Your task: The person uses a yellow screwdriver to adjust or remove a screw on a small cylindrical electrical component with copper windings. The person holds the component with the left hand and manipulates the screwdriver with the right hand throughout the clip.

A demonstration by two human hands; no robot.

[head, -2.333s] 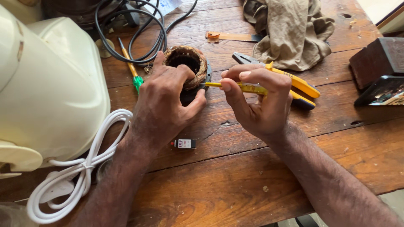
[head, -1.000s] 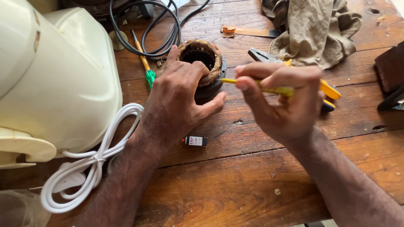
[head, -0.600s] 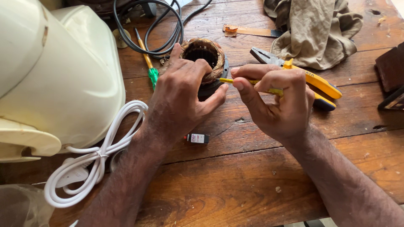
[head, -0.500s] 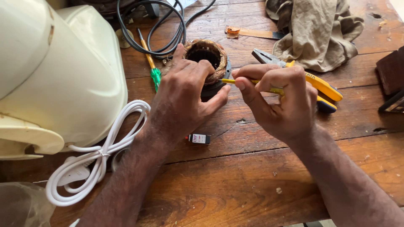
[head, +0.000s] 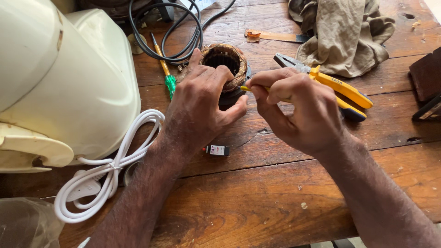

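A round motor stator [head: 225, 59] with brown copper windings stands on the wooden table [head: 257, 202]. My left hand [head: 202, 103] wraps over its near side and grips it. My right hand [head: 298, 110] pinches a thin yellow tool [head: 245, 88] whose tip touches the stator's right side; most of the tool is hidden in my fingers. A small black component [head: 217, 150] lies on the table just below my left hand.
A large cream appliance housing [head: 59, 82] fills the left, with a bundled white power cord [head: 110, 170] beside it. Black cable [head: 179, 36], a green-handled screwdriver [head: 166, 73], yellow-handled pliers [head: 335, 87], a khaki cloth [head: 344, 32] and a dark box [head: 425, 73] lie behind and to the right.
My right hand has moved left, bringing the yellow tool's tip in against the stator. My left hand keeps its grip on the stator.
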